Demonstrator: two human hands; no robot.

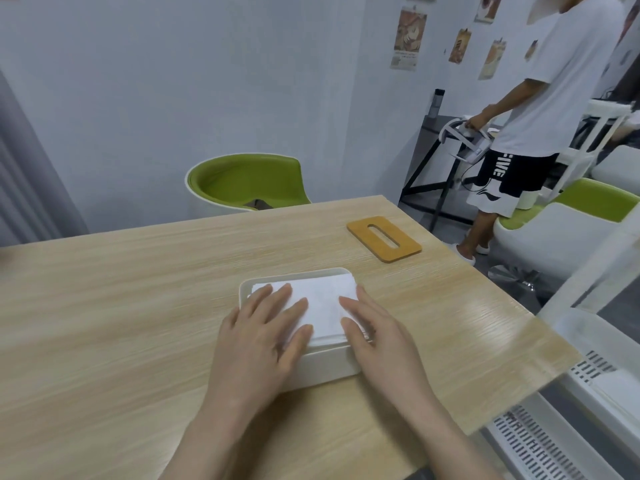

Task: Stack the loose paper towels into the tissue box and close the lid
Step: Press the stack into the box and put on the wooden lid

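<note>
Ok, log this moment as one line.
stage: pressing towels down | left hand: flat on paper towels | right hand: same | tissue box: open | lid: on table

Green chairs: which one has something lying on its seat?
The green chair behind the table's far edge, left of the lid: a dark flat object lies on its seat. The green chair at right shows a bare seat.

On the pale wood-grain table (138, 306) with its faint sheen sit a smooth matt white plastic tissue box (325, 367) holding soft matt white paper towels (318, 303) and, beyond it, a tan wooden slotted lid (383, 239).
</note>
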